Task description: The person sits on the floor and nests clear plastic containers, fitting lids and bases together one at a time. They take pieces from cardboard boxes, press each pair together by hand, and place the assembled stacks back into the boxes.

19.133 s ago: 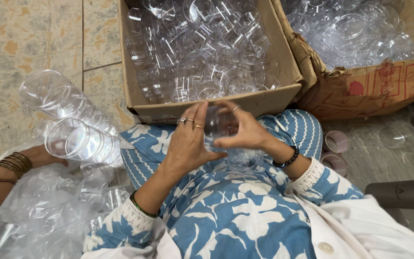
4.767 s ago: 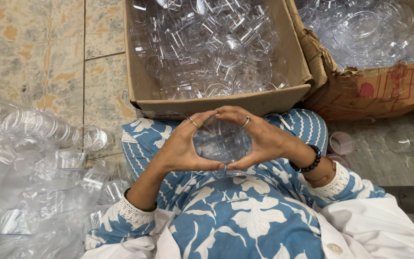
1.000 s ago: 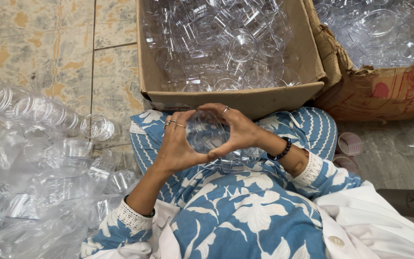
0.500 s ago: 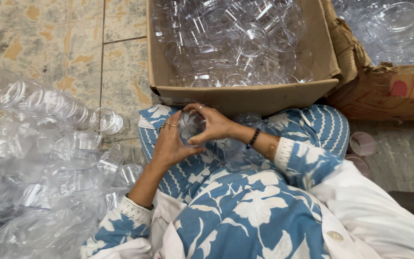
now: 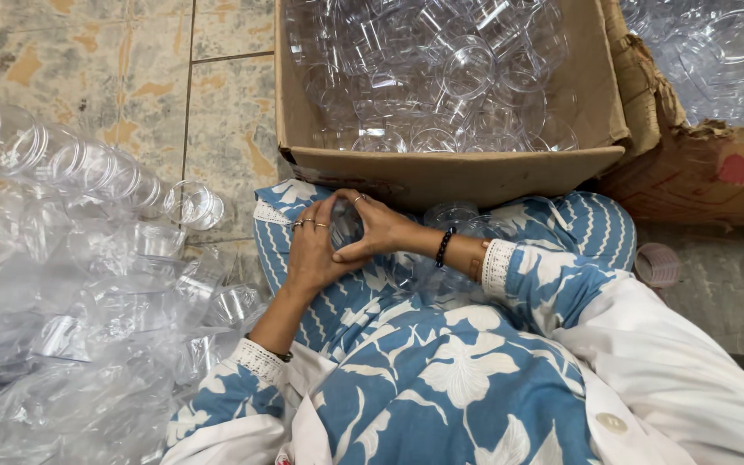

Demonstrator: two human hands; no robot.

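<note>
Both hands meet over the lap, just below the box (image 5: 441,176) edge. Left hand (image 5: 313,250) and right hand (image 5: 381,231) close around a clear cup (image 5: 346,228), pressing from opposite sides to steady it. Sleeved cups (image 5: 88,172) lie at left.

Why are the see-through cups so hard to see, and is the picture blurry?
Head view: sharp, not blurry; the light is soft and even, with only faint shadows. The clear cups in the cardboard box show mostly as white glints on their rims. The plastic bags shine with glare too. The small clear cup between the left hand and right hand is mostly hidden.
</note>
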